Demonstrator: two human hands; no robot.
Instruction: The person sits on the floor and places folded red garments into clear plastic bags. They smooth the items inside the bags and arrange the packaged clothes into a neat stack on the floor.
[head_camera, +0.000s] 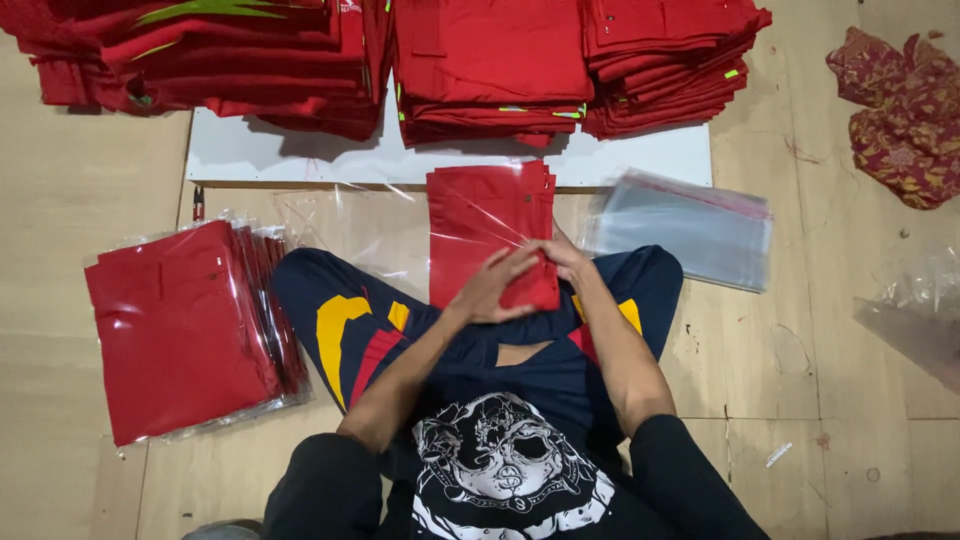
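Observation:
A folded red garment (488, 215) lies in front of me on my crossed legs, partly inside a clear plastic bag (345, 230). My left hand (492, 287) presses on the garment's near end. My right hand (563, 258) grips the same end at its right corner, fingers closed on the cloth and bag edge. Both hands touch each other over the garment.
A stack of bagged red garments (185, 325) lies at my left. Piles of folded red garments (490, 60) sit on a white board (250, 155) at the back. Empty clear bags (690, 228) lie at right, patterned cloth (900, 110) at far right, a pen (198, 203) at left.

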